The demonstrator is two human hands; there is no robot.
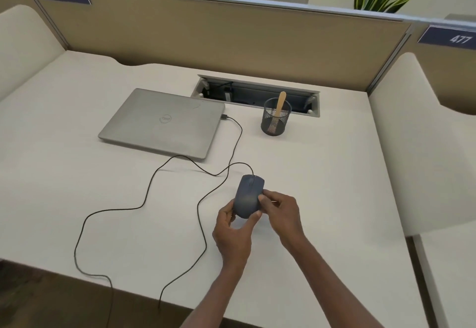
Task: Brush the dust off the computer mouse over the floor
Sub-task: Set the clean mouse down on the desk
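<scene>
A dark grey wired computer mouse [248, 193] is over the white desk [77, 186], near its middle front. My left hand [233, 235] grips the mouse's rear end from below and the left. My right hand [279, 212] pinches its right side with thumb and fingers. The mouse's black cable [144, 199] loops across the desk, hangs over the front edge and runs to the closed silver laptop [162, 123]. A wooden brush handle [279, 103] stands in a black mesh cup [275, 116] behind the mouse.
An open cable tray [255, 94] is sunk into the desk behind the cup. A tan partition [231, 36] closes the back, with cream side dividers left and right. Dark floor [38, 299] shows beyond the desk's front edge at lower left.
</scene>
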